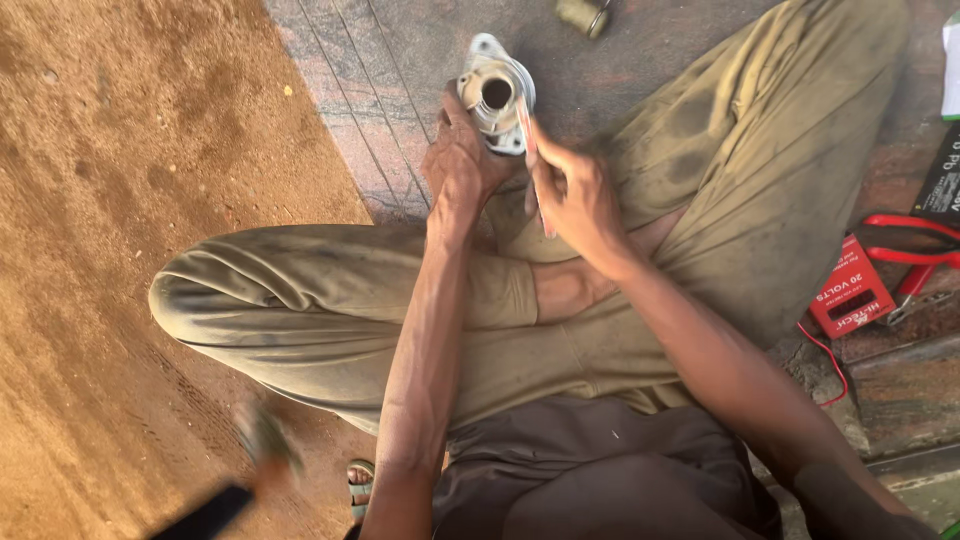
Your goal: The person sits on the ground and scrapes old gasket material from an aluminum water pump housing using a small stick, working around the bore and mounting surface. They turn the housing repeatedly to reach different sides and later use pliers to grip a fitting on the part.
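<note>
In left grip: metal housing

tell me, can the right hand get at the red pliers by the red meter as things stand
Probably yes. The right hand is busy at the metal housing, but the red pliers lie uncovered on the stone floor on that side, with only the bent knee to swing around.

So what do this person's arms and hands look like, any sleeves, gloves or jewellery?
Both arms are bare from above the elbow down, with no sleeves showing. The left hand and right hand wear no gloves, and no rings, watch or bracelets show. Both arms are lean and sinewy. Grime cannot be judged in this light.
</note>
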Tool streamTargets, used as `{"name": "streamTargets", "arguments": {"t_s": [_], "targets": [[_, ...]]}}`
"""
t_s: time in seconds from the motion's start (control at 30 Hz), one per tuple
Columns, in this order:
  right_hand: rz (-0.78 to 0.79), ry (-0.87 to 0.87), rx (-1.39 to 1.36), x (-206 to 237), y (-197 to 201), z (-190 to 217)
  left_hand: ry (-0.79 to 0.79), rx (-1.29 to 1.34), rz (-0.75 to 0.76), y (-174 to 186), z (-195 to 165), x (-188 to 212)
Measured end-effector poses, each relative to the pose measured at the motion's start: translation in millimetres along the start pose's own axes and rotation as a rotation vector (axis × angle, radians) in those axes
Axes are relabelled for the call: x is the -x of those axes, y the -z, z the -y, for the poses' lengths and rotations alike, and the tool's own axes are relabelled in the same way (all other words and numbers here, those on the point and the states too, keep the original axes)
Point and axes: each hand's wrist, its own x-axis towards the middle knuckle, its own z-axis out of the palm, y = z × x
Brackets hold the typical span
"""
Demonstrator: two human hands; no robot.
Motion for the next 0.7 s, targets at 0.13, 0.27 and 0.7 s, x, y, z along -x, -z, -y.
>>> {"name": "streamTargets", "arguments": {"t_s": [0.13,0.27,0.7], "targets": [[-0.072,0.108,0.052,-12.0,-0.6,-1.6,0.022,0.071,0.042,-15.8,8.8,4.9],[-0.054,0.217,0.078,4.4,3.5,-0.4,-0.019,0.032,0.074,-12.5,19.0,15.2],[-0.106,0.218,0.127,34.7,26.4,19.4,0.042,0.054,0.164,18.1,10.9,16.5]]}}
